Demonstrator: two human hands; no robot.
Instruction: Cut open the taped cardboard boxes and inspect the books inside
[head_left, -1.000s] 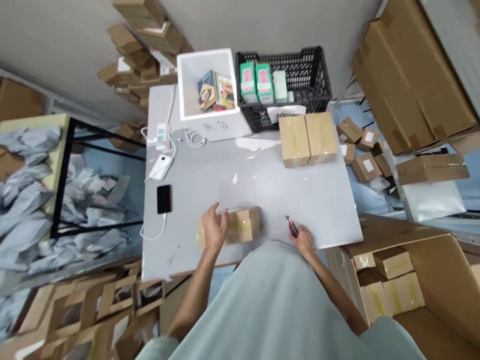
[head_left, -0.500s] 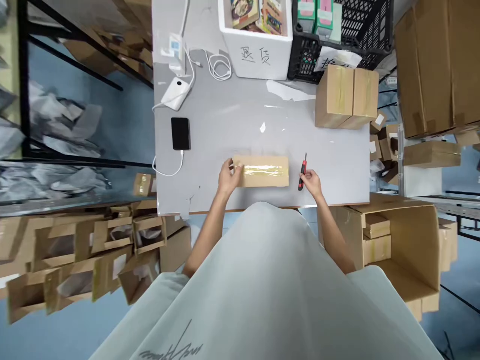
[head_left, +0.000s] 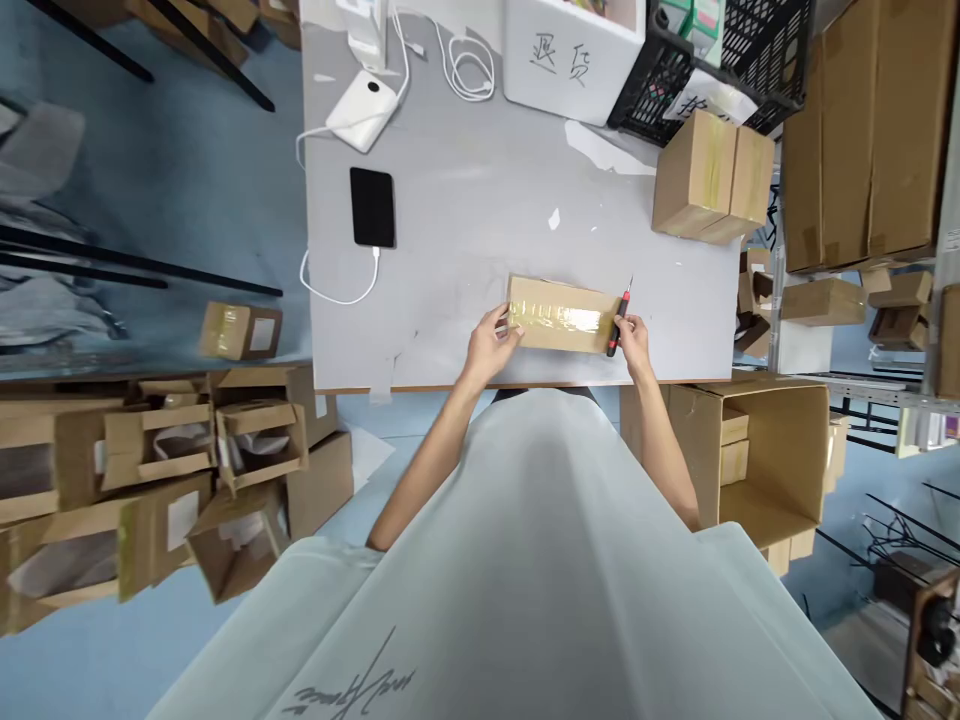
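Observation:
A long, narrow cardboard box (head_left: 559,318) with shiny tape along it lies on the grey table (head_left: 450,240), close to the front edge. My left hand (head_left: 491,342) grips the box's left end, thumb on its top face. At the right end, my right hand (head_left: 632,342) is closed on a red and black cutter (head_left: 619,322). The cutter points away from me, its thin tip up, and overlaps the right end of the box. Whether the right fingers touch the box is hard to tell.
Two taped boxes (head_left: 705,180) stand at the table's back right, beside a black crate (head_left: 652,90) and a white bin (head_left: 570,60). A black phone (head_left: 373,207) on a cable and a white power bank (head_left: 363,110) lie left. An open carton (head_left: 780,460) stands low right.
The view has shifted. The cutter in my right hand has come over to the box's right end, where there was a gap before. The box is tilted slightly, its left end still in my left hand.

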